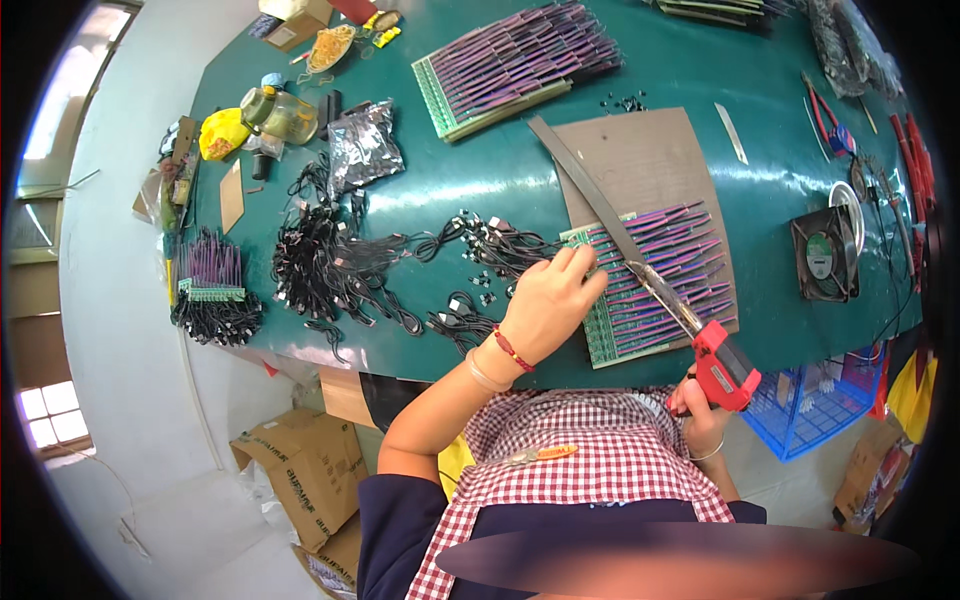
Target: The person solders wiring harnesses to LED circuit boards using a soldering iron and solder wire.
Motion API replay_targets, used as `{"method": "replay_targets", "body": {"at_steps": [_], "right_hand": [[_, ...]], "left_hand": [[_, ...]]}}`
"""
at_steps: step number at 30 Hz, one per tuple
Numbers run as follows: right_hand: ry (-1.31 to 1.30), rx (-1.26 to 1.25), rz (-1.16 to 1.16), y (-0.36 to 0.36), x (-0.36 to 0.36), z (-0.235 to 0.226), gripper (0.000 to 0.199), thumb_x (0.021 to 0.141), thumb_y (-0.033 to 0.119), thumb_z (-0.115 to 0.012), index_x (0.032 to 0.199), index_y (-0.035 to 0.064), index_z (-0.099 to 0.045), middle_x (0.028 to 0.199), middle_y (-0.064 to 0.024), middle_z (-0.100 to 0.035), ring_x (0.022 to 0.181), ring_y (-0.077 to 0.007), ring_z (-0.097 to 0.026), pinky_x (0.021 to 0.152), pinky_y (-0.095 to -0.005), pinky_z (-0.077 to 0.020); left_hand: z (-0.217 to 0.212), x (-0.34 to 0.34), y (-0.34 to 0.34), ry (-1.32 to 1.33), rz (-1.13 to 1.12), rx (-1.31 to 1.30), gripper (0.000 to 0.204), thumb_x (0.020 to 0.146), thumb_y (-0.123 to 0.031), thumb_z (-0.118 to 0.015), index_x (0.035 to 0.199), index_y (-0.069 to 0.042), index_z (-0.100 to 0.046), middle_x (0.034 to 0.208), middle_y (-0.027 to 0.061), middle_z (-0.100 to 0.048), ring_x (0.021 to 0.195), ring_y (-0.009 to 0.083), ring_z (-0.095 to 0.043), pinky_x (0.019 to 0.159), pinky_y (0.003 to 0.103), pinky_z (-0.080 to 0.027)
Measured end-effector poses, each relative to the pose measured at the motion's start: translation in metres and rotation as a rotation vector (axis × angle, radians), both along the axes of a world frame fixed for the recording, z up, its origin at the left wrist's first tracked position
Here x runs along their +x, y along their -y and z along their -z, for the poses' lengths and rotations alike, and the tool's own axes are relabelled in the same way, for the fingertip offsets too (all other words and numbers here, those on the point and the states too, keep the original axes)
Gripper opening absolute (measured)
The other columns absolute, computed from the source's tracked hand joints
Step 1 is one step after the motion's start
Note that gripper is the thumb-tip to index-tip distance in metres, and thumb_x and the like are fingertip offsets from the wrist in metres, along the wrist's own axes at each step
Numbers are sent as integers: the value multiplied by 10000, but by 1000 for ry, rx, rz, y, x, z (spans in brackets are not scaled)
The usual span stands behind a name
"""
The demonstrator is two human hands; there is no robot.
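Note:
A green circuit board panel [603, 330] with rows of purple wires [665, 290] lies in front of me on a brown cardboard sheet [640, 150]. At the panel's left edge is my left hand [550, 305], its fingers bent together; what they pinch is hidden. Black USB cables [510, 245] lie right beside those fingertips. My right hand [697, 400] grips the handle of a red-and-black soldering gun [722, 365], whose metal barrel points up and left over the wires. Across the cardboard and panel runs a long flat metal bar [590, 190], its near end by the barrel's tip.
Bundled black cables [335, 260] cover the left of the green table [470, 180]. Another wired panel [515, 65] lies at the back. A fan [825, 255] and pliers [825, 115] are at right, a bottle [280, 115] at far left. A blue crate [815, 400] stands below the table.

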State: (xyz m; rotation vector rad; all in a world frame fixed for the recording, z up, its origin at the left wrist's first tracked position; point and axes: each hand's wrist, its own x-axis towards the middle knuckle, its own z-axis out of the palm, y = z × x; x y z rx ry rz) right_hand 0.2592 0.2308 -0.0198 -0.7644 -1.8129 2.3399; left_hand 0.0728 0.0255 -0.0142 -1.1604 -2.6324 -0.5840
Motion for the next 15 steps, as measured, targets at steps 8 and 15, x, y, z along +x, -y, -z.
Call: {"method": "replay_targets", "body": {"at_steps": [8,15], "right_hand": [[-23,28,-30,2,-9,-8,198,871,30,-552,1050,-46,-514,648,-58,-558,552,-126,-538,530,-252,-428],[-18,4,-3,4,-9,-7,210,885,65,-556,1060,-41,-509,648,-50,-554,552,-120,-534,527,-252,-423]], "left_hand": [[-7,-11,11,-61,218,-141,141,716,-139,-581,856,-122,-586,829,26,-473,792,144,-531,591,253,-465],[-3,-10,4,-167,210,-268,84,726,-139,-570,785,-92,-533,801,28,-455,767,140,-520,569,249,-441]]}}
